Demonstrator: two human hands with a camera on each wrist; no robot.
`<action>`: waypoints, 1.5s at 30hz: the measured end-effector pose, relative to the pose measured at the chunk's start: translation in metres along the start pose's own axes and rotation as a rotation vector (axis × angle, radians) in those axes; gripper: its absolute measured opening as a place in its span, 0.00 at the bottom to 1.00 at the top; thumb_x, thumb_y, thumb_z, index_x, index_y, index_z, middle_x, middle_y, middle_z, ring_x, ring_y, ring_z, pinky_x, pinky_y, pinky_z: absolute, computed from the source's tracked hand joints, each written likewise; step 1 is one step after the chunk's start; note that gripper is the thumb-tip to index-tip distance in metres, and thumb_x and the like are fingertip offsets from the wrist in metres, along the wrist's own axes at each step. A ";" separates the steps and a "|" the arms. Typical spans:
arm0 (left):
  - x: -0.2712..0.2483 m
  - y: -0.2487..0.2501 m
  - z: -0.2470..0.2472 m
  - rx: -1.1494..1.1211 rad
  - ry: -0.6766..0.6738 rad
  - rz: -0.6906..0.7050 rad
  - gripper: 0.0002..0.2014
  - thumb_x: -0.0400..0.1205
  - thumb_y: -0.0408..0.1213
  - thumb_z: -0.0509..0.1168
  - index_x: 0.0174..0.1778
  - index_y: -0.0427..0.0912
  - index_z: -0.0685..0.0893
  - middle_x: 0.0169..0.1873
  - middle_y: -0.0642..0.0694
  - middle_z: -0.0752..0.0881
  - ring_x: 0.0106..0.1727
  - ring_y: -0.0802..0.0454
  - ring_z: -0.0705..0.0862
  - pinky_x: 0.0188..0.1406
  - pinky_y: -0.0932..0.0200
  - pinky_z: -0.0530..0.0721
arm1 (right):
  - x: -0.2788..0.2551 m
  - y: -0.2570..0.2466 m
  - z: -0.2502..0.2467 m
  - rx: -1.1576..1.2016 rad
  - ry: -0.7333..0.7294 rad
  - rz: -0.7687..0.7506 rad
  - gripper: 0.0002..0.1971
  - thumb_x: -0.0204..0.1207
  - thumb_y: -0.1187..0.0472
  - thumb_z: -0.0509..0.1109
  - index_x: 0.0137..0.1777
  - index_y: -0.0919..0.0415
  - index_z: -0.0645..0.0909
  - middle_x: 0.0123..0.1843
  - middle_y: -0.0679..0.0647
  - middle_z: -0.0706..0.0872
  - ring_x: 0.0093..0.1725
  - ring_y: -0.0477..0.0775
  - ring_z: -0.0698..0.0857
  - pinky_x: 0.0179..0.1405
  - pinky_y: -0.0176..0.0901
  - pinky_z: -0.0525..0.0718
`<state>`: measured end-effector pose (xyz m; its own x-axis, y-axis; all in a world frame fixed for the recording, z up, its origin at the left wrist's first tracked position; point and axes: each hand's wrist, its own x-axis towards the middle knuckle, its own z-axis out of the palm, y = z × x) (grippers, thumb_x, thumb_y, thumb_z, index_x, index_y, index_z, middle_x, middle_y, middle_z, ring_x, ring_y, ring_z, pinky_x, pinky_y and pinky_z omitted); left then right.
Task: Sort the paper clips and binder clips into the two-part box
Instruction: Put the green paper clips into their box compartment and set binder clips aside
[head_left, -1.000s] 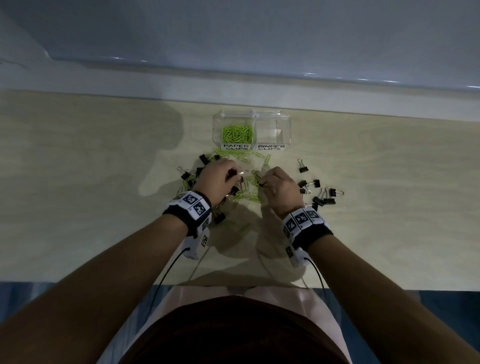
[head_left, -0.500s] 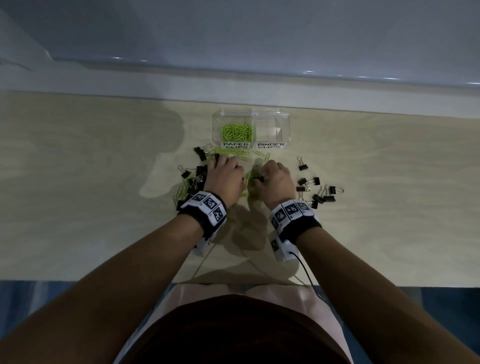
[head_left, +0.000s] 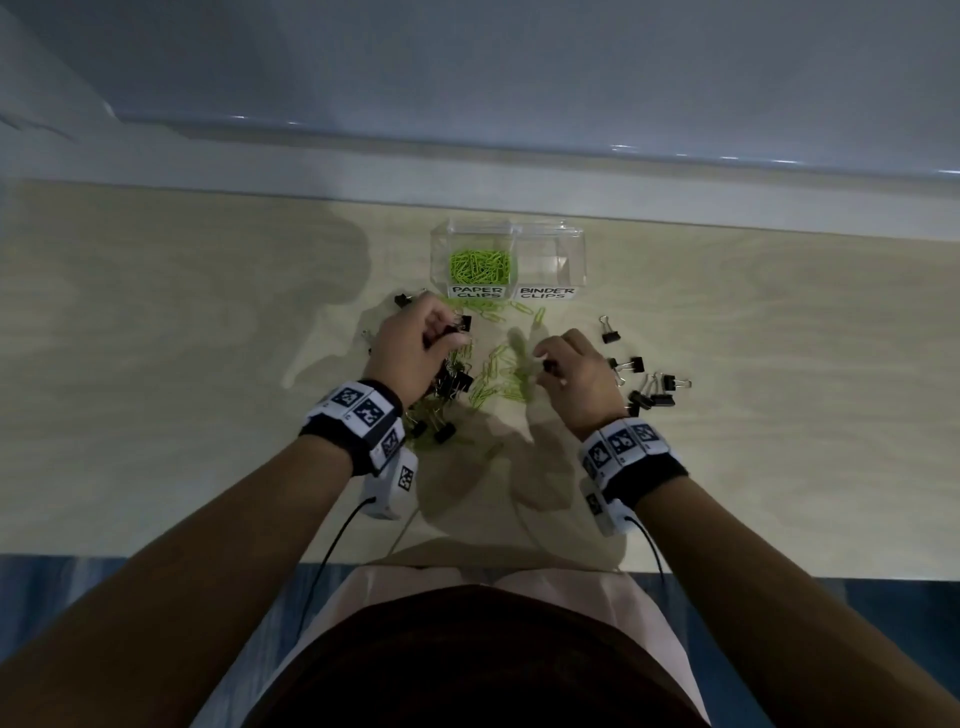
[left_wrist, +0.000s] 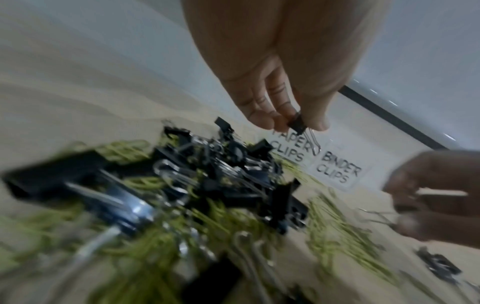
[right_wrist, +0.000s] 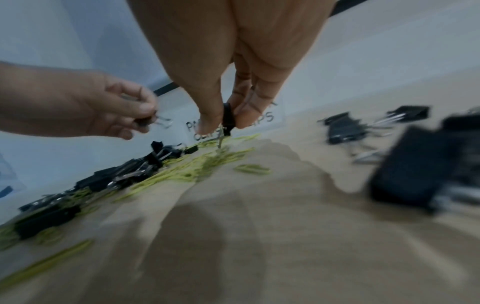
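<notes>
A clear two-part box (head_left: 574, 260) stands at the back of the table. Its left part, labelled PAPER CLIPS, holds green paper clips (head_left: 480, 265); the right part, labelled BINDER CLIPS (head_left: 548, 293), looks bare inside. In front lies a mixed heap of green paper clips (head_left: 493, 376) and black binder clips (head_left: 454, 384). My left hand (head_left: 441, 332) pinches a black binder clip (left_wrist: 298, 123) above the heap. My right hand (head_left: 545, 364) pinches another black binder clip (right_wrist: 228, 117) over loose paper clips.
More black binder clips (head_left: 652, 387) lie scattered right of my right hand, one (head_left: 609, 330) farther back. A few green paper clips (head_left: 524, 312) lie just in front of the box. The table's front edge (head_left: 156, 553) runs close to my body.
Both hands have drawn apart and lifted off the heap, each with a binder clip pinched in its fingers. The left moved back and left, the right moved right.
</notes>
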<state>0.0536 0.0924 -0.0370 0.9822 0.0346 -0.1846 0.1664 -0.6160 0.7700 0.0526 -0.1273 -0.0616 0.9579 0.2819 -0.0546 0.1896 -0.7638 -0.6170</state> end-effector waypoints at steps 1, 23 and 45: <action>0.001 -0.006 -0.006 0.013 0.027 -0.005 0.09 0.76 0.40 0.71 0.46 0.43 0.78 0.41 0.50 0.83 0.41 0.55 0.80 0.43 0.65 0.78 | -0.002 0.007 -0.007 -0.001 0.025 0.022 0.09 0.67 0.71 0.73 0.47 0.66 0.82 0.46 0.61 0.81 0.36 0.61 0.82 0.35 0.48 0.83; -0.015 -0.041 -0.021 0.461 -0.322 0.200 0.17 0.79 0.42 0.68 0.62 0.40 0.81 0.59 0.43 0.77 0.61 0.44 0.74 0.61 0.49 0.76 | 0.005 -0.052 0.041 -0.120 -0.239 -0.181 0.15 0.65 0.68 0.72 0.53 0.64 0.85 0.51 0.60 0.84 0.46 0.66 0.79 0.44 0.57 0.83; -0.022 -0.044 0.005 0.529 -0.310 0.291 0.14 0.80 0.38 0.63 0.58 0.35 0.82 0.57 0.40 0.78 0.60 0.40 0.72 0.56 0.43 0.79 | 0.004 -0.026 0.018 0.223 0.150 0.111 0.06 0.65 0.70 0.73 0.41 0.66 0.88 0.39 0.59 0.88 0.36 0.55 0.86 0.40 0.43 0.86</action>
<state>0.0245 0.1146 -0.0704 0.8968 -0.3699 -0.2426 -0.2438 -0.8709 0.4268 0.0478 -0.0962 -0.0598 0.9945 0.1020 -0.0252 0.0454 -0.6336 -0.7723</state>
